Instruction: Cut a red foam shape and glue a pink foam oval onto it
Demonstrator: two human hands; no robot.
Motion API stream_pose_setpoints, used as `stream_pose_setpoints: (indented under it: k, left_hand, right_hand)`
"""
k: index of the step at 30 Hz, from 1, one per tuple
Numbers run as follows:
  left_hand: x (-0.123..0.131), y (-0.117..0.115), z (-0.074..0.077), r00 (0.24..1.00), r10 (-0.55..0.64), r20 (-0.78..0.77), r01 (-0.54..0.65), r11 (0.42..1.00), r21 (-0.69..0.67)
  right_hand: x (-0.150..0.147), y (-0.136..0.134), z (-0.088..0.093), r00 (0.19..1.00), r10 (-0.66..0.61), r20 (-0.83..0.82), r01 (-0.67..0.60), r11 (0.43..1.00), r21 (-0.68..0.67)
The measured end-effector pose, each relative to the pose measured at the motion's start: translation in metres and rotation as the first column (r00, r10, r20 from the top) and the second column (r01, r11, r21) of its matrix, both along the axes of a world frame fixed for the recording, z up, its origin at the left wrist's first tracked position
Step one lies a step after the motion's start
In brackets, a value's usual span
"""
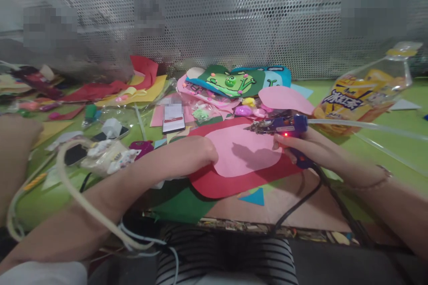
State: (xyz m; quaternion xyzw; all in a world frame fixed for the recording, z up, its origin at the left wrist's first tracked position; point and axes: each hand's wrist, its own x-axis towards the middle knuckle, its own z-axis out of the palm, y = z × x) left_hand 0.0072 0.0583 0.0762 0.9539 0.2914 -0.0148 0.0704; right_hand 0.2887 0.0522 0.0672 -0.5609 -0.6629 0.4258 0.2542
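Above a striped lap [227, 254], pink felt [247, 153] was pressed by the curled left hand [192, 153]; a glue gun [286, 125] was gripped by the right hand [312, 149].

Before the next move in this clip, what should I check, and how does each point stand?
1. Grip on the glue gun: ok, the right hand is closed round it.
2. Gun powered: ok, its red light is lit.
3. Glue stick loaded: ok, it sticks out behind the gun.
4. Hold on the pink felt: ok, the left hand rests at its left edge, with the red felt beneath.
5. Nozzle clear of the felt: cannot tell, the tip is blurred.
6. Cord free: cannot tell, its lower run is out of view.
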Motion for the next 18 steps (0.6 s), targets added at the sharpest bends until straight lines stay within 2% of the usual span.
stream_pose_setpoints:
  k: [3, 8, 14, 18]
  left_hand:
    - [0.004, -0.001, 0.0, 0.994, -0.086, -0.068, 0.091, 0.993, 0.071]
    - [0.013, -0.006, -0.002, 0.983, -0.175, -0.058, 0.181, 0.975, 0.129]
    - [0.016, -0.008, -0.012, 0.988, -0.106, -0.108, 0.129, 0.963, 0.235]
    - [0.006, -0.001, -0.017, 0.997, -0.051, -0.062, 0.059, 0.988, 0.144]
  right_hand:
    - [0.001, -0.002, 0.0, 0.999, 0.043, -0.006, -0.043, 0.999, 0.023]
    - [0.006, -0.004, -0.008, 0.993, 0.113, -0.043, -0.11, 0.992, 0.062]
    - [0.006, -0.007, -0.013, 0.984, 0.161, -0.072, -0.157, 0.986, 0.061]
    - [0.004, -0.015, -0.01, 0.982, 0.185, -0.042, -0.183, 0.982, 0.054]
